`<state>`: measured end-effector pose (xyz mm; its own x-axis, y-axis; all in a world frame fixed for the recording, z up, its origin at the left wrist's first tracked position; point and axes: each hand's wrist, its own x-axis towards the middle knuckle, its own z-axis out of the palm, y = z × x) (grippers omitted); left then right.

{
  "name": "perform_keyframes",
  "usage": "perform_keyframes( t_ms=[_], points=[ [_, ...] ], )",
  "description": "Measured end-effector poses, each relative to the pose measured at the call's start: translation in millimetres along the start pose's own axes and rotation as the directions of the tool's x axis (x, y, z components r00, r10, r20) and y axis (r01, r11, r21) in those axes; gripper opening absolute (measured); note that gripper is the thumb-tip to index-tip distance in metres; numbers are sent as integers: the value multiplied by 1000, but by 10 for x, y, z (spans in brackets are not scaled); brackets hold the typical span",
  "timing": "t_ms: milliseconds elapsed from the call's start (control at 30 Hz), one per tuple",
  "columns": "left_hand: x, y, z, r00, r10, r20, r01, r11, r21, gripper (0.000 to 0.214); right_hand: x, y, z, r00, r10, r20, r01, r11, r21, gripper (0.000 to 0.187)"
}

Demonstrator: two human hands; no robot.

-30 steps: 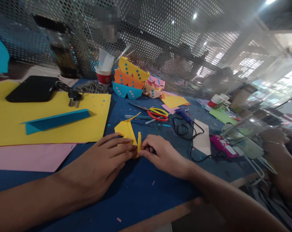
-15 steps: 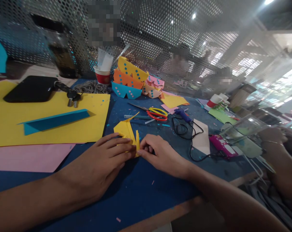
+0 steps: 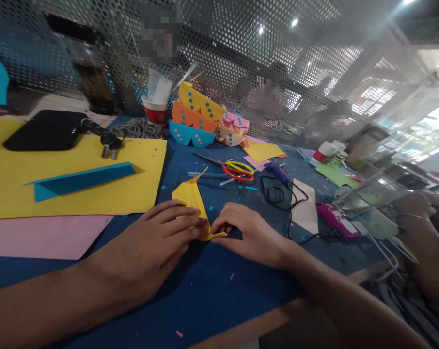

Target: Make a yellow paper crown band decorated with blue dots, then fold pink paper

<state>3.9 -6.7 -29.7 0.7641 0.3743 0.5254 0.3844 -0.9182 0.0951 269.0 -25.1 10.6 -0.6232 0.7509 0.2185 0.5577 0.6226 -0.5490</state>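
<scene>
The yellow folded paper (image 3: 190, 198) lies just nearside of the scissors (image 3: 237, 170). The left hand (image 3: 150, 252) presses it flat, fingers spread. The right hand (image 3: 248, 233) pinches its lower flap. Likely risk: the paper slips under uneven pressure, skewing the crease.

The person's 2 forearms are bare, with no cloth over them from the near edge up to the wrists, and the left hand (image 3: 147, 252) and right hand (image 3: 249, 233) are likewise uncovered.
</scene>
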Motion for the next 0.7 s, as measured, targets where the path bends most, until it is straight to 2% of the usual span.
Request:
perform_keyframes(
  t_ms=[267,433,700],
  points=[
    [2,-3,-11,999,7,49,-5,1000,-22,39,-21,28,42,985,-171,-37,160,967,-196,8],
    [23,17,-11,1000,2,15,-2,1000,-17,40,-19,22,59,982,-181,-50,165,958,-235,7],
    [24,30,-47,999,3,36,-2,1000,-9,42,15,2,75,987,-156,-37,142,955,-259,10]
  ],
)
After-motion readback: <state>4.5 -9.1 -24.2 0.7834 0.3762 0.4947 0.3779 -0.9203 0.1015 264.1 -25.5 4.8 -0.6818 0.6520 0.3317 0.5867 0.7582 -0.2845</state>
